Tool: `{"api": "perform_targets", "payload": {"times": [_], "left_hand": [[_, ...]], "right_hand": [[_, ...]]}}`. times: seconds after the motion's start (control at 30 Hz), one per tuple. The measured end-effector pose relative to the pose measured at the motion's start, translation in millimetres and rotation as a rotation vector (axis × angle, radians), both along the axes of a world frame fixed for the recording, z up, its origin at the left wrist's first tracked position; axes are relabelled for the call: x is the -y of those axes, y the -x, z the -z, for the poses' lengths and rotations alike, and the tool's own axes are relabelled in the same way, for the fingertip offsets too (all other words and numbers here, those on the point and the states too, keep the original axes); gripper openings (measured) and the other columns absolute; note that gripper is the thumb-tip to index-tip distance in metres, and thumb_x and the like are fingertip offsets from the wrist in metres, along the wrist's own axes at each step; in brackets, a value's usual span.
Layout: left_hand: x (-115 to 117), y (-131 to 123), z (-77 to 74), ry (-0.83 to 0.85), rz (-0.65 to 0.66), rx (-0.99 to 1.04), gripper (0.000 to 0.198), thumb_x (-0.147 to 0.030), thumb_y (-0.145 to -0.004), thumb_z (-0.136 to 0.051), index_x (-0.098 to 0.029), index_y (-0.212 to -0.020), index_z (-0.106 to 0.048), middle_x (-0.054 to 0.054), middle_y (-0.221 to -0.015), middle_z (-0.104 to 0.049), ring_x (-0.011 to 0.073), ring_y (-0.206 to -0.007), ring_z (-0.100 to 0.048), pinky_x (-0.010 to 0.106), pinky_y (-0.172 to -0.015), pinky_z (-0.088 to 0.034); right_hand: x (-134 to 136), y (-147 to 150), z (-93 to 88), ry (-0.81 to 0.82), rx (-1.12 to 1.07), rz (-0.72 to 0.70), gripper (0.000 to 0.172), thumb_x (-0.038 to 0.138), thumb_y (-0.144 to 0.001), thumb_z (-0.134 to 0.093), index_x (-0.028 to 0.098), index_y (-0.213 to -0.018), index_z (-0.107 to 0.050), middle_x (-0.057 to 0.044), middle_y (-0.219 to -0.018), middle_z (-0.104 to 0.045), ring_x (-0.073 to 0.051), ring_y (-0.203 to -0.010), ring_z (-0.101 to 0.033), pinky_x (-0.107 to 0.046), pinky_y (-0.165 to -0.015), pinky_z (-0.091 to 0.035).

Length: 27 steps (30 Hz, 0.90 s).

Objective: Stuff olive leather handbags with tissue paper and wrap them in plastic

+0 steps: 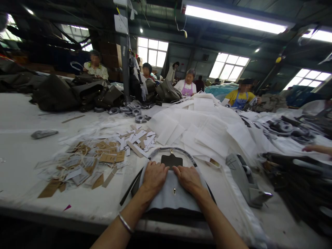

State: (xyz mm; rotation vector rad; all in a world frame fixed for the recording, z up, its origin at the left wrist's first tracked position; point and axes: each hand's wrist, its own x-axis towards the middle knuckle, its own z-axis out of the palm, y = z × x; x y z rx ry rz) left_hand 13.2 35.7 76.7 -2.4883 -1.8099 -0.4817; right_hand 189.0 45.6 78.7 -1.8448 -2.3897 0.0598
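A dark handbag (135, 188) lies at the table's front edge with a light grey sheet (166, 199) over its front. A small metal lock piece (174, 191) shows in the middle of the sheet. At the top, a dark flap tab (171, 161) with a metal clasp sticks up inside the wrapped, arched handle (193, 157). My left hand (155, 176) is closed on the sheet's upper edge, left of the tab, thumb inward. My right hand (188, 178) grips the same edge on the right. Their fingertips are partly hidden.
Left lie tags in plastic sleeves (77, 166) and paper strips (138, 140). Behind is a large heap of white sheets (199, 124). A grey tape dispenser (243, 183) stands right, near dark bags (298, 186) and another person's hand (311, 148). Several people work across the table.
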Motion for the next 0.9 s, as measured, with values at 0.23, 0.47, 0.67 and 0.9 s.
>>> {"api": "perform_targets", "payload": {"times": [0.23,0.47,0.67,0.9], "left_hand": [[0,-3,3.1,-0.030,-0.006,0.027,0.030,-0.025,-0.097,-0.047,-0.010,-0.084,-0.070,0.015,-0.084,-0.071,0.0298,-0.093,-0.063,0.046,-0.088,-0.038],[-2,-1,6.9,-0.063,-0.006,0.064,0.026,-0.020,-0.093,-0.051,-0.009,-0.082,-0.071,0.016,-0.082,-0.071,0.0296,-0.091,-0.063,0.047,-0.090,-0.039],[-6,1,15.6,-0.112,-0.001,0.141,0.021,-0.014,-0.087,-0.053,-0.009,-0.076,-0.070,0.017,-0.083,-0.070,0.0291,-0.090,-0.063,0.048,-0.094,-0.041],[-9,14,25.5,-0.235,-0.018,0.397,0.033,0.003,-0.080,-0.036,-0.012,-0.094,-0.062,0.012,-0.093,-0.065,0.0246,-0.098,-0.061,0.053,-0.104,-0.039]], "right_hand": [[-1,1,14.5,-0.063,-0.018,0.175,0.041,0.043,-0.101,-0.037,0.014,-0.121,-0.059,-0.015,-0.107,-0.072,-0.029,-0.099,-0.068,-0.038,-0.087,-0.042],[-14,-15,22.0,0.040,-0.628,0.209,0.081,0.042,-0.082,-0.061,0.011,-0.150,-0.030,-0.013,-0.115,-0.068,-0.029,-0.109,-0.062,-0.041,-0.098,-0.042],[-7,-33,9.2,0.134,-1.064,0.057,0.062,0.066,-0.094,-0.037,0.017,-0.109,-0.072,-0.009,-0.096,-0.071,-0.024,-0.096,-0.063,-0.037,-0.091,-0.046],[-2,-21,12.2,0.027,-0.786,-0.038,0.064,0.065,-0.095,-0.035,0.020,-0.058,-0.061,-0.002,-0.067,-0.061,-0.017,-0.068,-0.057,-0.029,-0.072,-0.043]]}}
